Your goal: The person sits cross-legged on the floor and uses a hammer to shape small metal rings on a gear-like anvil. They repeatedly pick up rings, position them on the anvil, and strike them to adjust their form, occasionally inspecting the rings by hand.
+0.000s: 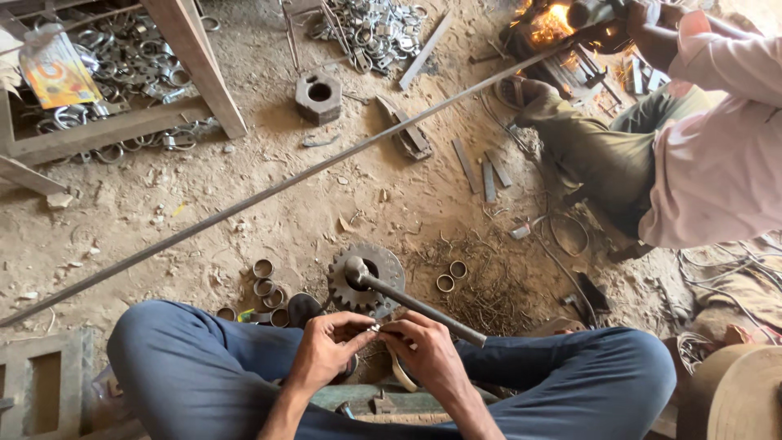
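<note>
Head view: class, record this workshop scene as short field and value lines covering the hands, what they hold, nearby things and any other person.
Left hand: pinching a small metal piece, fingertips meeting the right hand
Right hand: same piece; a pale strip hangs below it
Hammer: head on the toothed gear
Metal rings: on the dirt left of the gear
Long rod: diagonal across the ground
Other person: seated at upper right, sparks by their hands

We look down through one camera worn on our head, steeply toward our crossed legs [391, 383] and the dusty workshop floor [244, 212]. Our two hands sit close at the lower middle of the view. Farther off, at upper right, a co-worker [700, 155] crouches.
</note>
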